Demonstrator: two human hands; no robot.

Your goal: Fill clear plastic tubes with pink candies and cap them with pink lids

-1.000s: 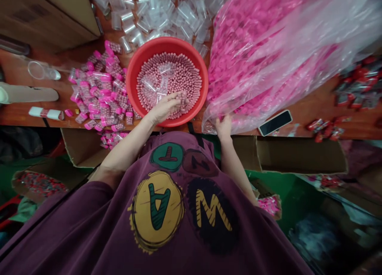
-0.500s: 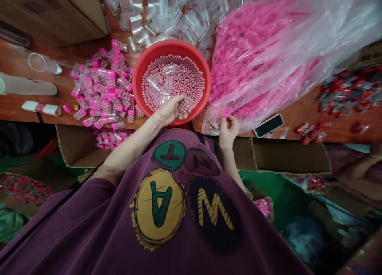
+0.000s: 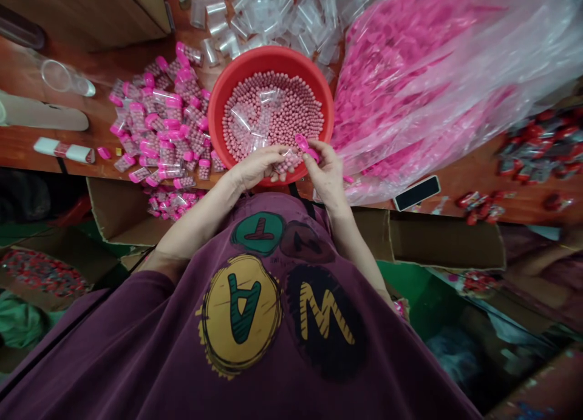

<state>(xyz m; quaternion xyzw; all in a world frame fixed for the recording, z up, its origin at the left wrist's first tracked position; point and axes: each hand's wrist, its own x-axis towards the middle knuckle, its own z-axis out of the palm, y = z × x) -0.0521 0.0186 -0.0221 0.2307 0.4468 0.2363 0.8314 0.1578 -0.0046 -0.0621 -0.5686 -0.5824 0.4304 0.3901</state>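
Observation:
My left hand is closed round a small clear tube filled with pink balls, at the near rim of the red basin. My right hand pinches a pink cap right over the tube's open end. The two hands touch at the fingertips. The basin holds many small pink balls and a few empty clear tubes.
Left of the basin lies a heap of filled, pink-capped tubes. Empty clear tubes are piled behind it. A big clear bag of pink caps lies to the right, a phone at its near edge. An open carton hangs below the table edge.
My right hand left the bag with a pink cap and came over to the left hand. My left hand lifted the filled tube to the basin's near rim.

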